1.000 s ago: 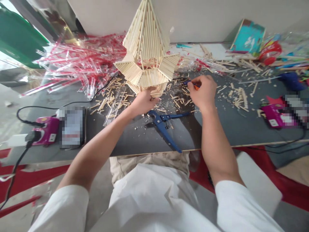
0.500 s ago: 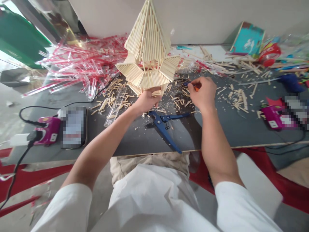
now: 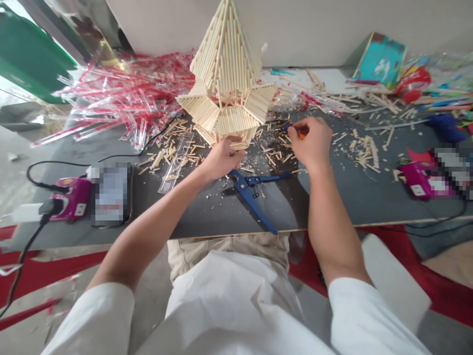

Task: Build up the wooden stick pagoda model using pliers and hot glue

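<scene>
A pale wooden stick model (image 3: pixel 236 121) stands on the dark table, with a tall pointed roof above flared, slatted panels. My left hand (image 3: pixel 224 159) is at its lower front edge, thumb and bent fingers around the base; the fingertips are partly hidden. To the right of the model, my right hand (image 3: pixel 313 140) is closed on a small tool with a blue and orange handle (image 3: pixel 301 135). Its thin dark end points left toward the model, and its exact kind is unclear. Blue-handled cutters (image 3: pixel 253 195) lie open on the table just in front of my left hand.
Short stick offcuts (image 3: pixel 173 145) and crumbs litter the table (image 3: pixel 207 217). Red-and-clear plastic wrappers (image 3: pixel 121 98) heap at the back left. A phone (image 3: pixel 112 193) and a purple power adapter (image 3: pixel 72 197) with cables lie left; another purple adapter (image 3: pixel 424 178) sits right.
My left hand has shifted slightly down at the model's base, its fingers more curled. My right hand and the tool stay almost in place.
</scene>
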`<state>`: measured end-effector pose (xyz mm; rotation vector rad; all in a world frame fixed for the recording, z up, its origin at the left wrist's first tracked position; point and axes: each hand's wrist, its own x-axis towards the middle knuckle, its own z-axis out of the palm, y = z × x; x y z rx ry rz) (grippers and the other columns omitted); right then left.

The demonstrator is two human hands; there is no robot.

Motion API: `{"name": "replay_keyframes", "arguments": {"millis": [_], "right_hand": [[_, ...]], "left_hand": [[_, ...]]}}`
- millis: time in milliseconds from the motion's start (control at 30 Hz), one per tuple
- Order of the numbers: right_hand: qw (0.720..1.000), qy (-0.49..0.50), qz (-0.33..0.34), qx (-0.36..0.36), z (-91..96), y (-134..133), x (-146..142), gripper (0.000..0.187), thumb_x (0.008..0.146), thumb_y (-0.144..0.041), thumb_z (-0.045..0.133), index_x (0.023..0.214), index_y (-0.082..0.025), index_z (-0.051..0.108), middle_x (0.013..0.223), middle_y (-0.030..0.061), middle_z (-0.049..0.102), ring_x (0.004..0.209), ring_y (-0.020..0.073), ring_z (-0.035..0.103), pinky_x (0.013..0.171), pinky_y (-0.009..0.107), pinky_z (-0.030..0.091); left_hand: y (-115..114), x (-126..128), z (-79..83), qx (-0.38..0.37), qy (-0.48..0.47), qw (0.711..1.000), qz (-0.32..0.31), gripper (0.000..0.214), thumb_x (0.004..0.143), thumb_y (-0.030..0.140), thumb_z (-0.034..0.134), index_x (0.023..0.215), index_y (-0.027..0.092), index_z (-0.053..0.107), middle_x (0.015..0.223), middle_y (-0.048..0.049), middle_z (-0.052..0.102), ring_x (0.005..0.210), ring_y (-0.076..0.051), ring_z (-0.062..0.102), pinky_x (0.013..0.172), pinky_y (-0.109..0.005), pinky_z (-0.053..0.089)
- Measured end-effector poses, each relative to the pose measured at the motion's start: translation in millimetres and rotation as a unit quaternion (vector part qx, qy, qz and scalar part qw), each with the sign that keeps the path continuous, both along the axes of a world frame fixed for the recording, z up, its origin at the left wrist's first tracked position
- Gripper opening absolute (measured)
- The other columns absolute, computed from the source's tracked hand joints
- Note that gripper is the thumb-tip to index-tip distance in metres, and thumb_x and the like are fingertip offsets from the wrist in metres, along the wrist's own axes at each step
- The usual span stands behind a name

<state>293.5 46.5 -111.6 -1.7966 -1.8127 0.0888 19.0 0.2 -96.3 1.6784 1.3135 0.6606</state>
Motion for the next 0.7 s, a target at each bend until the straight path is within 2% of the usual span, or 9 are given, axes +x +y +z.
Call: {"name": "replay_keyframes", "arguments": {"millis": [100, 167, 267, 333, 400, 467, 567, 633, 700], "right_hand": [[1.000, 0.004, 0.001, -0.001, -2.0, 1.0, -1.2, 0.021, 0.096, -0.035, 0.057, 0.107, -0.021, 0.069, 0.110, 0.0153, 0.068, 0.099, 0.0293, 0.064, 0.099, 0.048, 0.051], [1.000, 0.005, 0.005, -0.005, -3.3, 1.5, -3.1, 0.021, 0.096, -0.037, 0.059, 0.107, -0.022, 0.069, 0.110, 0.0153, 0.068, 0.097, 0.0289, 0.065, 0.099, 0.048, 0.052], [1.000, 0.000, 0.010, -0.009, -5.7, 2.0, -2.3, 0.023, 0.097, -0.041, 0.060, 0.106, -0.022, 0.068, 0.109, 0.0156, 0.068, 0.101, 0.0305, 0.064, 0.102, 0.051, 0.050], [1.000, -0.013, -0.019, 0.006, -9.2, 3.2, 3.9, 0.026, 0.096, -0.045, 0.061, 0.105, -0.022, 0.068, 0.111, 0.0166, 0.067, 0.111, 0.0339, 0.061, 0.105, 0.054, 0.047], [0.996, -0.033, -0.078, 0.020, -15.2, 6.0, 14.1, 0.036, 0.093, -0.051, 0.067, 0.108, -0.019, 0.068, 0.115, 0.0194, 0.066, 0.120, 0.0387, 0.057, 0.107, 0.059, 0.043], [0.990, -0.049, -0.130, 0.003, -23.1, 10.3, 25.2, 0.051, 0.085, -0.056, 0.075, 0.113, -0.014, 0.066, 0.119, 0.0238, 0.064, 0.124, 0.0431, 0.055, 0.108, 0.063, 0.041], [0.985, -0.062, -0.147, -0.062, -34.3, 17.6, 35.6, 0.069, 0.077, -0.058, 0.084, 0.118, -0.007, 0.064, 0.120, 0.0291, 0.064, 0.122, 0.0455, 0.058, 0.107, 0.062, 0.042], [0.984, -0.070, -0.141, -0.079, -38.4, 20.9, 36.7, 0.065, 0.078, -0.054, 0.084, 0.117, -0.006, 0.065, 0.119, 0.0290, 0.065, 0.121, 0.0448, 0.060, 0.106, 0.060, 0.043], [0.983, -0.087, -0.141, -0.082, -38.7, 21.9, 34.6, 0.054, 0.082, -0.044, 0.080, 0.116, -0.005, 0.065, 0.116, 0.0276, 0.067, 0.120, 0.0436, 0.061, 0.108, 0.059, 0.043]], "left_hand": [[-15.8, -11.6, 8.7, 0.052, 0.067, 0.996, -0.018, 0.042, 0.095, 0.028, 0.063, 0.134, 0.012, 0.055, 0.066, 0.0001, 0.069, 0.056, -0.013, 0.057, 0.060, -0.029, 0.043], [-25.3, -22.1, 12.9, 0.092, 0.083, 0.992, 0.005, 0.037, 0.094, 0.030, 0.065, 0.128, 0.015, 0.059, 0.071, -0.0007, 0.072, 0.059, -0.014, 0.060, 0.063, -0.029, 0.044], [-31.7, -40.6, 15.0, 0.123, 0.075, 0.989, 0.038, 0.019, 0.092, 0.036, 0.069, 0.101, 0.019, 0.067, 0.077, -0.0025, 0.075, 0.063, -0.014, 0.063, 0.064, -0.028, 0.045], [-29.3, -53.3, 13.1, 0.126, 0.057, 0.989, 0.051, 0.019, 0.092, 0.038, 0.069, 0.091, 0.019, 0.069, 0.076, -0.0035, 0.075, 0.066, -0.015, 0.065, 0.063, -0.028, 0.045], [-22.9, -64.3, 8.7, 0.118, 0.033, 0.990, 0.065, 0.019, 0.092, 0.038, 0.068, 0.090, 0.020, 0.069, 0.074, -0.0038, 0.074, 0.063, -0.015, 0.063, 0.060, -0.027, 0.044], [-15.0, -72.3, 2.5, 0.131, -0.007, 0.988, 0.083, 0.017, 0.094, 0.037, 0.064, 0.091, 0.021, 0.064, 0.075, -0.0038, 0.073, 0.060, -0.013, 0.059, 0.057, -0.027, 0.041], [-5.4, -77.6, -8.8, 0.142, -0.054, 0.981, 0.123, 0.017, 0.102, 0.041, 0.054, 0.102, 0.023, 0.057, 0.074, -0.0015, 0.070, 0.052, -0.010, 0.051, 0.053, -0.026, 0.037], [-2.2, -78.4, -16.8, 0.142, -0.064, 0.979, 0.133, 0.020, 0.104, 0.044, 0.049, 0.105, 0.025, 0.055, 0.069, 0.0003, 0.065, 0.052, -0.011, 0.051, 0.053, -0.027, 0.036], [-0.9, -78.3, -24.3, 0.144, -0.057, 0.979, 0.135, 0.021, 0.105, 0.044, 0.047, 0.105, 0.025, 0.055, 0.067, 0.0006, 0.063, 0.054, -0.012, 0.054, 0.054, -0.027, 0.038]]}}
